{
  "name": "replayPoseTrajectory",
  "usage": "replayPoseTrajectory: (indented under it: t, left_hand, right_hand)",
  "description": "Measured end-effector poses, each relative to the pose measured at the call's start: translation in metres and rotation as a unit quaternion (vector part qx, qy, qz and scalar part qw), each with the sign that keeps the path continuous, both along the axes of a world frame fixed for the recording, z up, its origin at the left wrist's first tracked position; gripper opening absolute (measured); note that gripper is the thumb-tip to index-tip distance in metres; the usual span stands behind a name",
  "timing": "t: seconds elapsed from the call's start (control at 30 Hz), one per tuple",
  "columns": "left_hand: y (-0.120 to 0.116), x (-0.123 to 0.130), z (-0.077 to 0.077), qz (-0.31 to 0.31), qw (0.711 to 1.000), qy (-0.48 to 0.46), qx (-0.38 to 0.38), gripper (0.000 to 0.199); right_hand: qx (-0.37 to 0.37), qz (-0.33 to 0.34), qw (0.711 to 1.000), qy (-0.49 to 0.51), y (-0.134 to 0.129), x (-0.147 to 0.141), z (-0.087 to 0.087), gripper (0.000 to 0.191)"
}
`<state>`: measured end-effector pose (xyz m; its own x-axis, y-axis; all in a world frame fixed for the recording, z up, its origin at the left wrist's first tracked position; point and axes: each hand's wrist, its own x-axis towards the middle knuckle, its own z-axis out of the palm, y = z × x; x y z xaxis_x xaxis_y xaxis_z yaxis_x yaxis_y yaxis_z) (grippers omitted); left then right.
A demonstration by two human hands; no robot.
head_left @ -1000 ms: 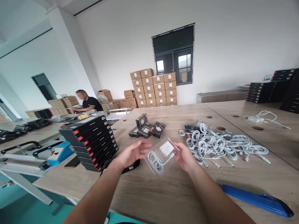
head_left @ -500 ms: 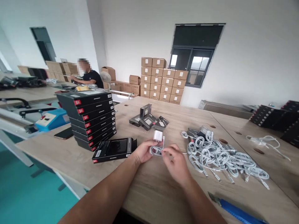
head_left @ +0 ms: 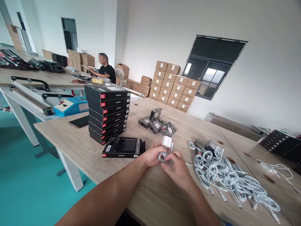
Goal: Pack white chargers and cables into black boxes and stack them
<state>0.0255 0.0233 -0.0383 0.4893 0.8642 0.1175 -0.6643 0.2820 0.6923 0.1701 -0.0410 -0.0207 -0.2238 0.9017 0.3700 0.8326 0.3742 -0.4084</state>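
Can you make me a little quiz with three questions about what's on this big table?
1. True or false: both hands, the left hand and the right hand, are on the coiled white cable with the white charger.
2. What lies flat beside the stack of black boxes? A) an open black box B) a red cup C) a book
3. Fill in: the big pile of white cables lies on the ______ table.

Key: 1 true; 2 A; 3 wooden.
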Motion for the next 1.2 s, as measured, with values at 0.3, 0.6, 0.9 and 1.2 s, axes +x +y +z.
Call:
replayPoseTrajectory:
  t: [0.3, 0.6, 0.9, 1.2]
  left_hand:
    - [-0.005, 0.001, 0.004, 0.002, 1.000, 0.010, 0.026, 0.035]
    - [-0.007, 0.003, 0.004, 0.000, 0.998, 0.015, 0.059, 0.035]
    - [-0.008, 0.003, 0.005, -0.031, 0.997, 0.003, 0.067, 0.037]
    - [-0.006, -0.001, -0.002, -0.052, 0.997, -0.031, 0.048, 0.041]
  right_hand:
    - [0.001, -0.021, 1.000, 0.010, -0.006, -0.004, -0.004, 0.016]
    - [-0.005, -0.073, 0.997, 0.011, -0.008, -0.013, 0.000, 0.014]
    - [0.011, -0.070, 0.994, 0.080, -0.005, -0.003, 0.007, 0.034]
    - [0.186, 0.045, 0.980, 0.056, -0.005, 0.024, 0.005, 0.038]
